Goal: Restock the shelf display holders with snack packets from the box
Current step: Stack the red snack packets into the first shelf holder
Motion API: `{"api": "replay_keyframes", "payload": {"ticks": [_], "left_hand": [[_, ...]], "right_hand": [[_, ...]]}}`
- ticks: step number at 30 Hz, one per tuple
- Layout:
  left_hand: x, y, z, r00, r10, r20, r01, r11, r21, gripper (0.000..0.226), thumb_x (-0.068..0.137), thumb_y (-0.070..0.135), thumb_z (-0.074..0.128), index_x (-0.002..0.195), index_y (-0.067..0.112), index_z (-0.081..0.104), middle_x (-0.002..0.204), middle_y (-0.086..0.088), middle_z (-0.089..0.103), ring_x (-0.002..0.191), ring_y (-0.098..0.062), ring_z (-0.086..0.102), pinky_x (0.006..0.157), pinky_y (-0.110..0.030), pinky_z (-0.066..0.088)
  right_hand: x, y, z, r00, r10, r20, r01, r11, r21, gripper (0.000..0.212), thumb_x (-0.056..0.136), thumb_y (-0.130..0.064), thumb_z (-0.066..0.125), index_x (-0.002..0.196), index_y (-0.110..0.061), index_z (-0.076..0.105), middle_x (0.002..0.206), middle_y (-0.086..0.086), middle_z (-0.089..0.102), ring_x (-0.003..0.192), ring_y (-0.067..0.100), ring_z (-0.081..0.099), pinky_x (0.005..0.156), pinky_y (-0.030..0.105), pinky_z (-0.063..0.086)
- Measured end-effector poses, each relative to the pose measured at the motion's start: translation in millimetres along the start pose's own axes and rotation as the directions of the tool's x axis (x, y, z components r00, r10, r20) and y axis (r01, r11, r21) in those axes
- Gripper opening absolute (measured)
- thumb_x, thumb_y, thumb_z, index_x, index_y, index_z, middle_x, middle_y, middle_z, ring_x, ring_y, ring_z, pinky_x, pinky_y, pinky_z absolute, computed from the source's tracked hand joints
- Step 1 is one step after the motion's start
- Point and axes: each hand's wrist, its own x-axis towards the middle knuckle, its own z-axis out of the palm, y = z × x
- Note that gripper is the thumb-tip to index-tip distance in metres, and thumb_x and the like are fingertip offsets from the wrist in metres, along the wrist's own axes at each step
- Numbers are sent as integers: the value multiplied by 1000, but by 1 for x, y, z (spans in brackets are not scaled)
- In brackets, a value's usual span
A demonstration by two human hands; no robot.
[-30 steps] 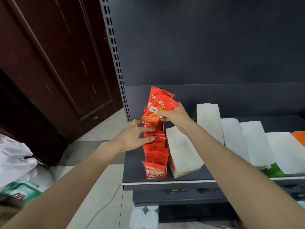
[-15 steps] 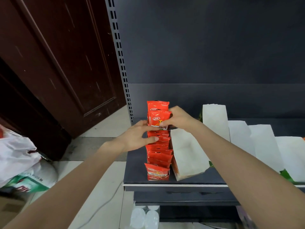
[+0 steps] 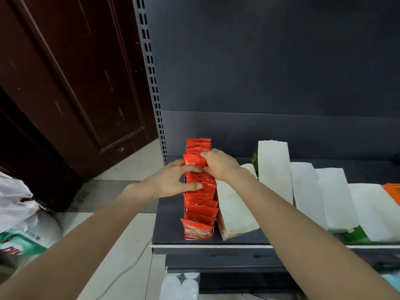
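Red foil snack packets point(image 3: 200, 200) stand upright in a single file just left of the frame's centre, packed face to back inside a narrow holder on a dark grey metal shelf point(image 3: 168, 221). The row's long axis runs from the shelf's front edge, low in the frame, away toward the dark back panel point(image 3: 259, 61) higher up. Each packet's printed face points toward the front edge, and the frontmost one shows its label.

The right hand point(image 3: 218, 165) reaches in from the lower right and pinches the top edge of one raised red packet point(image 3: 193, 162) near the far end of the row; this packet stands taller than its neighbours. The left hand point(image 3: 173, 181) comes from the lower left, its fingers fairly straight and spread, pressing against the left side and tops of the packets around the row's middle. The two hands touch at the fingertips.

Just right of the red row lies a white cardboard display holder point(image 3: 236, 215), its long axis also running front to back. More white holders point(image 3: 273, 169) line the shelf toward the right edge of the frame, with green point(image 3: 355, 234) and orange point(image 3: 392, 191) packaging showing beside them.

A dark brown wooden door point(image 3: 65, 83) fills the upper left. White plastic bags point(image 3: 15, 198) sit on the floor at the left edge.
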Motion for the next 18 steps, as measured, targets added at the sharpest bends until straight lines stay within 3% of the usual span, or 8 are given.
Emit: {"api": "replay_keyframes", "payload": {"ticks": [2, 5, 9, 14, 18], "left_hand": [[-1, 0, -1, 1000, 11, 3, -11, 1000, -4, 51, 87, 51, 56, 134, 37, 45, 142, 6, 38, 133, -15, 32, 107, -30, 26], [-3, -2, 0, 1000, 0, 0, 0, 1000, -12, 52, 85, 55, 56, 134, 41, 44, 145, 5, 32, 135, -15, 29, 111, -33, 26], [-6, -1, 3, 1000, 0, -16, -1, 999, -46, 59, 86, 53, 57, 139, 39, 36, 148, 7, 31, 136, -13, 29, 108, -29, 25], [-8, 0, 8, 993, -66, -98, 42, 974, -224, 85, 80, 47, 67, 144, 24, 15, 151, 5, 32, 137, -11, 32, 100, -20, 26], [-6, 0, 8, 992, -100, -77, 89, 987, -133, 86, 80, 55, 63, 148, 29, 18, 152, 3, 29, 137, -15, 32, 105, -29, 30]], "right_hand": [[0, 1, -3, 998, -19, -66, 21, 999, 28, 34, 89, -23, 60, 122, -19, 52, 125, 6, 53, 114, 26, 53, 91, 43, 48], [-2, 3, -8, 977, -37, -212, 53, 996, 72, 26, 89, -13, 59, 113, -21, 54, 117, 3, 58, 103, 23, 58, 83, 40, 52], [-6, 4, -1, 962, -8, -273, 22, 999, 50, 17, 94, -20, 55, 107, -22, 66, 110, 1, 64, 96, 20, 63, 81, 37, 54], [-7, 4, 13, 982, 78, -173, -78, 997, 3, 20, 95, -27, 51, 103, -17, 67, 100, 1, 68, 86, 19, 66, 78, 35, 55], [-7, 8, 10, 996, 51, -73, -49, 998, 30, 21, 96, -28, 50, 106, -20, 67, 104, 0, 68, 87, 18, 66, 77, 34, 55]]}}
